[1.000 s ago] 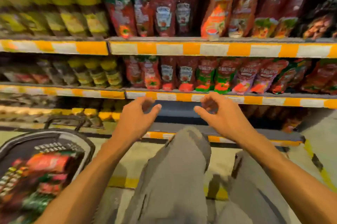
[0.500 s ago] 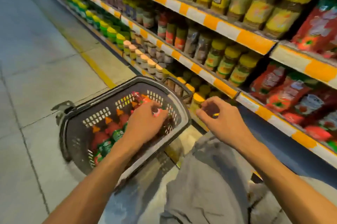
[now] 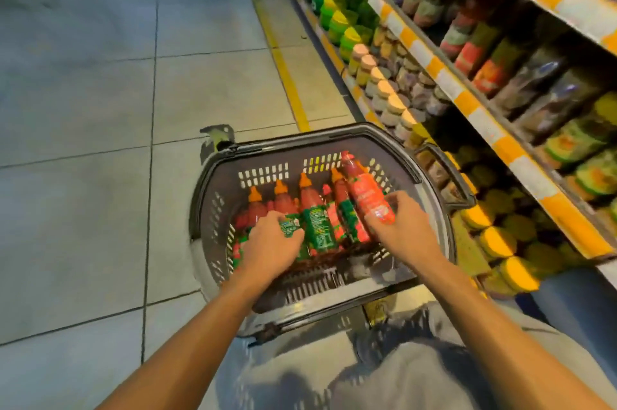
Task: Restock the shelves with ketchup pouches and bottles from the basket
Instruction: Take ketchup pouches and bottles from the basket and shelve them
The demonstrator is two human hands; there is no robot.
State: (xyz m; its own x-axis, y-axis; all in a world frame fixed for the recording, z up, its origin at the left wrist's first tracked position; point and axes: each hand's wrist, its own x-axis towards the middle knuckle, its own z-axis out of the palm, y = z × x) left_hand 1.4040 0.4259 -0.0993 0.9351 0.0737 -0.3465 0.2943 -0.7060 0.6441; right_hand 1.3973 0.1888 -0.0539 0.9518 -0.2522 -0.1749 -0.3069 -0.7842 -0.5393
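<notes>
While the right hand (image 3: 405,229) clasps a red ketchup bottle (image 3: 367,197) tilted above the basket (image 3: 213,182), the left hand (image 3: 270,242) curls over a green-labelled bottle (image 3: 290,227) inside it, seemingly gripping. More bottles (image 3: 315,219) lie within. Beside the basket: tiled floor (image 3: 100,109) left, stocked shelves (image 3: 467,102) right.

Dim warm light; motion blur throughout; wide-angle bending at edges; shelves (image 3: 500,82) shadowed.

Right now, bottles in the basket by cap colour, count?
Orange-capped bottles: 4
Red-capped bottles: 2, one gripped by the right hand
Total: 6 visible in the basket; any under the left hand are hidden.
</notes>
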